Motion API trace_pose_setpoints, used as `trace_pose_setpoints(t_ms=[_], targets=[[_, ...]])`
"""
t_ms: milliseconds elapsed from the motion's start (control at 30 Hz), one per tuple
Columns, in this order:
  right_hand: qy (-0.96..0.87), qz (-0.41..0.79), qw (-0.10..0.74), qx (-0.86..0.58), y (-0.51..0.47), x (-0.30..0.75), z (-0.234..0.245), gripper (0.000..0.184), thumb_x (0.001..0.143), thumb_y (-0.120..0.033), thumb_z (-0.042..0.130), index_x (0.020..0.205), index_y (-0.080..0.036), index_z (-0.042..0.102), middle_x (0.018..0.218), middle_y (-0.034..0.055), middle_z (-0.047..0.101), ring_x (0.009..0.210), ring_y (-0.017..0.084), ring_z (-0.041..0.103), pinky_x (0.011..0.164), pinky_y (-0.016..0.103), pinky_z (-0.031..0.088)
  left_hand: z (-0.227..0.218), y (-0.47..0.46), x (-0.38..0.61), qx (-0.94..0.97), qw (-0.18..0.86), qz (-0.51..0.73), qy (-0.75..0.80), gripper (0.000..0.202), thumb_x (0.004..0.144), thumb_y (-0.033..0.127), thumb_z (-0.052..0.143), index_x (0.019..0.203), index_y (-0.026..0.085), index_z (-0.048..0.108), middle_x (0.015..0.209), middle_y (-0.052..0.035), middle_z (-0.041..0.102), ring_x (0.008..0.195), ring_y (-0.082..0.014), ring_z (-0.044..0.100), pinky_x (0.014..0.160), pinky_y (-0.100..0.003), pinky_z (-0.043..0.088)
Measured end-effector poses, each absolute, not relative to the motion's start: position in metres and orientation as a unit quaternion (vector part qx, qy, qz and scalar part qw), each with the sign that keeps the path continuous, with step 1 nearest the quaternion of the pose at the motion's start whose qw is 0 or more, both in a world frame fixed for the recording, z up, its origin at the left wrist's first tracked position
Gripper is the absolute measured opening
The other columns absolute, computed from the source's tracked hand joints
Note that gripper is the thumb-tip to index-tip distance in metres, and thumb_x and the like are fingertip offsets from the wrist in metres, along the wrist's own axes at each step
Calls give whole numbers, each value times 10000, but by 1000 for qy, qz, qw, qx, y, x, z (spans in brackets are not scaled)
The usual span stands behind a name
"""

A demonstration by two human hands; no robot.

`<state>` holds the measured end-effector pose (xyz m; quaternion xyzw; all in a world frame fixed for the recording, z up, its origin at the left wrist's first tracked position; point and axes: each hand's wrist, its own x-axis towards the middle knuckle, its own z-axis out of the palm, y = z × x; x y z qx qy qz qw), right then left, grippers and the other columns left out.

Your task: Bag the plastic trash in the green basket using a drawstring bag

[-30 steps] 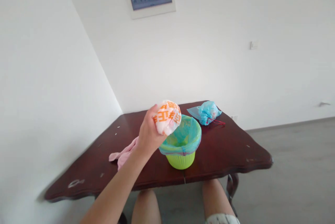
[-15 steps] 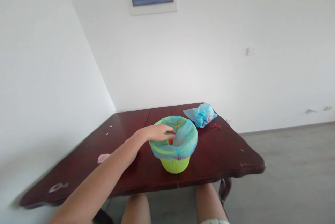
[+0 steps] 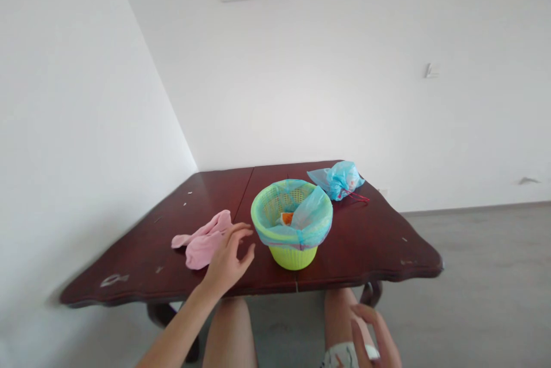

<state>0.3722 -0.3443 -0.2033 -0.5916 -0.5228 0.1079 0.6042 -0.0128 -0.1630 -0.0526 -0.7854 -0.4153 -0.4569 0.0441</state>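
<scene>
Fingers point(image 3: 241, 231) of the left hand point(image 3: 226, 262) spread apart and empty, pinching nothing, above the near edge of a dark wooden table point(image 3: 365, 241). Just left of those fingertips, a crumpled pink cloth point(image 3: 204, 243) on the tabletop, very close to the hand; contact impossible to make out from this angle. Just right of the hand, an upright lime-green plastic mesh basket point(image 3: 293, 256), apart from the fingers, lined with a pale blue plastic bag point(image 3: 316, 216) folded over its rim. Inside the basket, beyond the hand, a crumpled orange scrap point(image 3: 286, 219), mostly hidden behind the liner and too little showing to name its material. Farther off past the basket, a gathered blue plastic bag point(image 3: 338, 180) with red strings, near the table's far edge. Right hand point(image 3: 370, 336) well below and to the right of the left hand, beside the right knee point(image 3: 340, 305), loosely open with fingers curved and parted, nothing visible in its grasp, its lower part cut off by the frame.
</scene>
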Motion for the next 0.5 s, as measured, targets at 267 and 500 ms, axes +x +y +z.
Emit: trace_pose_setpoints(t_ms=[267, 500], targets=[[-690, -125, 578, -418, -231, 358, -84, 442, 1130, -79, 711, 1533, -258, 736, 1453, 160, 843, 1324, 301, 827, 1080, 509, 717, -51, -152, 14, -785, 139, -501, -337, 118, 1154, 213, 787, 1251, 277, 772, 1104, -44, 756, 1010, -246, 765, 921, -403, 641], [-752, -183, 489, -402, -209, 366, -65, 321, 1141, -63, 759, 1421, -220, 752, 1230, 89, 871, 1076, 262, 778, 955, 479, 596, -36, -157, 14, -802, 115, -516, -279, 174, 1102, 108, 748, 1193, 256, 742, 1128, -59, 736, 1021, -240, 722, 929, -390, 594]])
